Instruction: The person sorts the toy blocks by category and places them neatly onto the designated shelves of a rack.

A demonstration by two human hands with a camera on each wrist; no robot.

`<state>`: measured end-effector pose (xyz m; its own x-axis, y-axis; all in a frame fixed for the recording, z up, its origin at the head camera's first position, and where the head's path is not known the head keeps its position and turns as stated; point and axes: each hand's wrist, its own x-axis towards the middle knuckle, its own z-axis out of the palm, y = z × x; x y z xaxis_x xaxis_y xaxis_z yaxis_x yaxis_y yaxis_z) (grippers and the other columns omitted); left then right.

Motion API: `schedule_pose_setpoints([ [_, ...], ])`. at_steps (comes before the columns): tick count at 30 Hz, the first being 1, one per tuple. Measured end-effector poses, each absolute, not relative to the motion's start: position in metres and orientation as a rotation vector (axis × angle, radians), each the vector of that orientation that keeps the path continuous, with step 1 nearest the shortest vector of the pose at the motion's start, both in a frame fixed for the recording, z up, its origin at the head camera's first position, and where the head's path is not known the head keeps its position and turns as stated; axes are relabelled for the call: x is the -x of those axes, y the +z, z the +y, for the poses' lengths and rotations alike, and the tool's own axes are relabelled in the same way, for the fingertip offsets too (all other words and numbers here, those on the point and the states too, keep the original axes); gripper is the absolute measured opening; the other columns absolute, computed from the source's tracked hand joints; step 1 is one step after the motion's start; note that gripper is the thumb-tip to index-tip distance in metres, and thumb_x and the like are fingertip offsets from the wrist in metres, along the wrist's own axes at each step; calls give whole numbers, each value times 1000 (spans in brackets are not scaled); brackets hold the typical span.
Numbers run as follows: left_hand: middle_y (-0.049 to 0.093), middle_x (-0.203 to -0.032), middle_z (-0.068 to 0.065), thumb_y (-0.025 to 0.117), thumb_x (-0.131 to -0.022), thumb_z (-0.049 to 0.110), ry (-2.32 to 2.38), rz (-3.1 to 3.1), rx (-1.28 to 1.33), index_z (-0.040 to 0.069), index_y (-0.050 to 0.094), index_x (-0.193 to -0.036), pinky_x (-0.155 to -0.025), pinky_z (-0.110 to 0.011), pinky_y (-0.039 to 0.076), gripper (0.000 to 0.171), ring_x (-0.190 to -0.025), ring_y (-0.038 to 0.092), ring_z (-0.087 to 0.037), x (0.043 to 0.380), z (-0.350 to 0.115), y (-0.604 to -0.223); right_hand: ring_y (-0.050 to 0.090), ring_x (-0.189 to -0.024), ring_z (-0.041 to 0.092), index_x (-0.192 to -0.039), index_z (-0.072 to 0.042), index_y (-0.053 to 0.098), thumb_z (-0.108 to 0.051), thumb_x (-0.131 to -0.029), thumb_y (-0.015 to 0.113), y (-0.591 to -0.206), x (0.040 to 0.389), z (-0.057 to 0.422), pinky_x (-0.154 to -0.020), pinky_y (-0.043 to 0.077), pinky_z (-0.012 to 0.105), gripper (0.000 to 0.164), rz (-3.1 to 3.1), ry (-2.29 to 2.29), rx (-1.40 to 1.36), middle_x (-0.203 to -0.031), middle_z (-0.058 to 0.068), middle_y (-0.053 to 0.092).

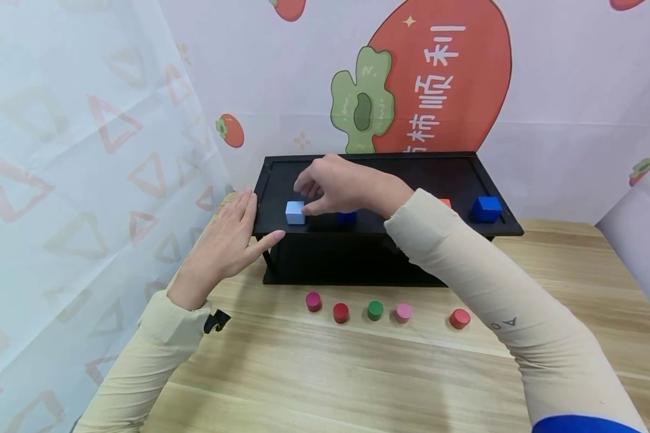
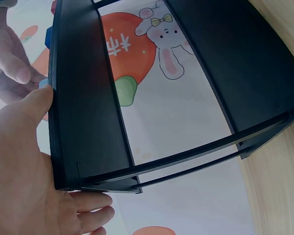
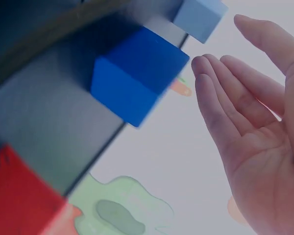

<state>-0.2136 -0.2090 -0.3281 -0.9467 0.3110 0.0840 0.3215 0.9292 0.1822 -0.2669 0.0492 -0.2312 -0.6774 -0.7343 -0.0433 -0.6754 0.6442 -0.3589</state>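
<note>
Closest in, there's a loose row of little cylinders on the table (image 1: 325, 379), in front of the stand's bottom front edge: magenta (image 1: 313, 301), red (image 1: 340, 312), green (image 1: 375, 310), pink (image 1: 403, 313), then another red one (image 1: 459, 319) off to the right. They sit under the reach, so I'd carry the right sleeve (image 1: 466, 264) high.

Next back, the left hand (image 1: 222, 243) lies against the left edge of the black stand (image 1: 281, 174), fingers straight, thumb spread out by the front left corner. Good bracing imo; light, even pressure should do, since the stand looks like it could skid if shoved.

Now the fiddly bit. The light blue cube (image 1: 295, 213) is on the stand's top, by the front edge and toward that front left corner. The right hand (image 1: 346, 186) is right beside it, thumb and fingers apart; the right wrist view shows a gap to the cube, so no pinch that I can see. I'd square thumb and fingertips to opposite faces, then close gently so it doesn't tip over the edge.

Watch the neighbours too: a dark blue cube (image 1: 347, 218) sits just under the right hand along the same edge, so a low palm could bump it. An orange-red cube (image 1: 445, 202) is mostly hidden by the sleeve, and another blue cube (image 1: 487, 209) is near the front right corner.
</note>
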Motion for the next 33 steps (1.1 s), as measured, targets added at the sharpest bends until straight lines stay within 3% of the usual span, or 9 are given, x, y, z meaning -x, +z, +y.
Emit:
schedule_pose_setpoints([
  [6,9,-178,-21,37,-102,78,-301,-3039,496,-3,11,-167,-136,-55,11,108,-166,12,-37,212,-208,-329,73,-120,25,-139,-4,69,-22,-97,79,-220,250,72,-109,58,39,47,2715,-451,1254,-134,13,73],
  [15,11,-177,-23,41,-104,73,-287,-3025,515,-6,13,-167,-136,-55,11,105,-166,13,-39,213,-208,-328,74,-107,22,-133,-6,73,-18,-91,85,-218,214,118,-99,64,42,45,2716,-462,1429,-123,10,77],
  [33,10,-177,-22,41,-104,73,-282,-3024,517,-5,14,-167,-136,-54,12,104,-166,13,-38,211,-208,-326,74,-103,13,-127,-11,76,-15,-90,86,-270,172,205,-88,66,37,38,2716,-388,1221,-122,2,77],
])
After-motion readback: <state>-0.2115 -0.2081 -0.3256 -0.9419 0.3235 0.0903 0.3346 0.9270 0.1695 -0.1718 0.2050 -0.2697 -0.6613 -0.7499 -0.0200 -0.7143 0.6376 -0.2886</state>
